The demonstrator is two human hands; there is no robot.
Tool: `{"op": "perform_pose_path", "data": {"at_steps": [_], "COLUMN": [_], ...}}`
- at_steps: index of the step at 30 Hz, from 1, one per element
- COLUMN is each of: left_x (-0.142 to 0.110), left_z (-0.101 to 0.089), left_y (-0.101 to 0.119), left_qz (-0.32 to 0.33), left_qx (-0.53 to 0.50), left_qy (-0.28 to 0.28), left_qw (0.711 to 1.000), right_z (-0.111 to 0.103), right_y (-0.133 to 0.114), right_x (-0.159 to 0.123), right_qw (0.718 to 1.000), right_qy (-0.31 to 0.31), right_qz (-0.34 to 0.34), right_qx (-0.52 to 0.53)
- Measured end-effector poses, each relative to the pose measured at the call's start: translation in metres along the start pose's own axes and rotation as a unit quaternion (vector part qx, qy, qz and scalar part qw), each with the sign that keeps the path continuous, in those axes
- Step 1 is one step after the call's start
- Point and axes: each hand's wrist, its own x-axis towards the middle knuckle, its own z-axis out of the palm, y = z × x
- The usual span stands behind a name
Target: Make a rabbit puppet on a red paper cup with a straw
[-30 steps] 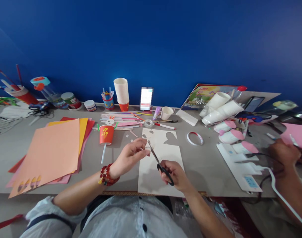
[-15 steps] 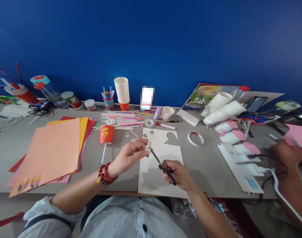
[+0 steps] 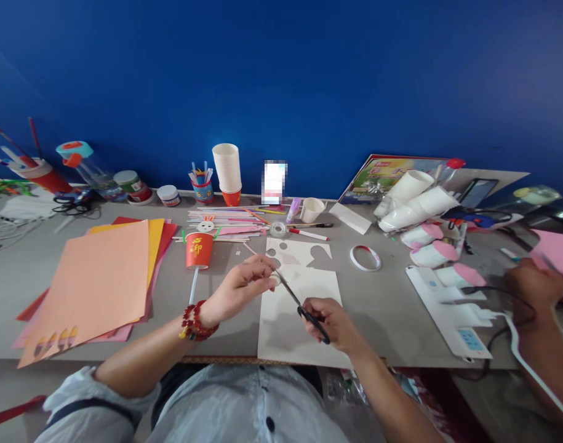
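Scissors with black handles [image 3: 316, 326] are in my right hand [image 3: 330, 320], their blades pointing up and left toward my left fingertips. My left hand [image 3: 247, 282], with red beads at the wrist, pinches a small pale paper piece [image 3: 275, 279] against the blade tips. Both hands are above a white sheet [image 3: 299, 314], whose far part has cut-out holes. Left of my left hand, a red paper cup [image 3: 199, 251] with a rabbit face and green arms lies on the table, a pale straw [image 3: 194, 286] extending from it toward me.
Stacked coloured paper [image 3: 96, 271] lies left. Behind my hands are straws [image 3: 230, 224], a tape roll [image 3: 278, 229], a red marker [image 3: 309, 234] and a tall cup stack [image 3: 227, 167]. A white ring [image 3: 365, 258] and a power strip [image 3: 447, 314] sit right, near another person's hand [image 3: 537, 284].
Hardly anything differs. My hands and the scissors have shifted very slightly, with the blades still at the small paper piece.
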Motion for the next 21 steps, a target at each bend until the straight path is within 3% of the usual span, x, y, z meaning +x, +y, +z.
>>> {"op": "perform_pose_path", "data": {"at_steps": [7,21], "left_x": [-0.001,-0.003], "left_z": [0.001,0.005], "left_y": [-0.001,0.001], "left_qz": [0.008,0.006], "left_qx": [0.022,0.032], "left_qy": [0.014,0.000], "left_qw": [1.000,0.999], "right_z": [0.008,0.014], "right_y": [-0.003,-0.008], "right_x": [0.000,0.004], "right_qw": [0.997,0.992], "right_qy": [-0.013,-0.037], "right_qz": [0.031,0.026], "right_qx": [0.065,0.115]}}
